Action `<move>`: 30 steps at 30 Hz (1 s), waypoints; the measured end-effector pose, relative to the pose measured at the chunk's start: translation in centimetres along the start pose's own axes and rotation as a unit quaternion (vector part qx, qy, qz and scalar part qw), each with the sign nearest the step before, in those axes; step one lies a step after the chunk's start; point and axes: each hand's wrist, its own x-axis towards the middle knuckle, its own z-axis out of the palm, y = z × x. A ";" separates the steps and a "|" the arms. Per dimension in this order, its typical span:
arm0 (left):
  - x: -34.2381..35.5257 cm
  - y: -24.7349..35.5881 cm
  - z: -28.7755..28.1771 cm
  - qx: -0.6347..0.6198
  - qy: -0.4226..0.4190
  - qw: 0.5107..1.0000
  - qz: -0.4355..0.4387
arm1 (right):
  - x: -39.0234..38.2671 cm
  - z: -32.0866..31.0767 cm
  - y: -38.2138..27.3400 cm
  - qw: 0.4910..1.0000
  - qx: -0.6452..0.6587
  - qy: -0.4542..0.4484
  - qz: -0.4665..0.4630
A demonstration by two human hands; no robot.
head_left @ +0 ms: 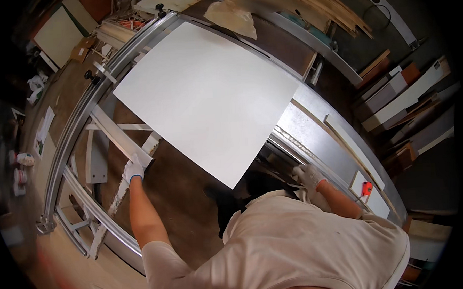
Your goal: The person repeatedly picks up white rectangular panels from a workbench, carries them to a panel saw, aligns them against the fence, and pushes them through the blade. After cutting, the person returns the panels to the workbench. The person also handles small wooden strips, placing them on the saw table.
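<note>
A large white panel (208, 94) lies flat across the metal frame and worktable in front of me, one corner pointing toward my body. My left hand (134, 169), in a white glove with a blue cuff edge, is closed round the near end of a flat metal bar (118, 133). That bar runs out to the long curved-looking rail at the left. To the right of the panel's near corner, my gloved right hand (309, 177) is at the near edge of the metal table (318, 120). Its fingers are too unclear to tell whether they grip anything.
A long aluminium rail (66, 136) with black knobs bounds the left side. On the right of the table lie a narrow pale strip (353, 152) and an orange-red tape measure (366, 188). Stacked board offcuts (400, 101) stand at the far right; brown floor shows below the frame.
</note>
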 end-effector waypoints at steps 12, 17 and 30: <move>2.1 -0.1 3.2 -0.080 0.075 0.993 -0.046 | 14.1 -8.5 -12.3 0.859 -0.221 0.163 -0.432; 2.9 -1.1 4.6 0.017 0.048 0.997 -0.051 | 15.5 -8.6 -14.7 0.879 -0.276 0.112 -0.373; 0.6 0.7 2.2 -0.094 -0.001 0.992 -0.084 | 15.6 -7.3 -14.7 0.890 -0.247 0.148 -0.354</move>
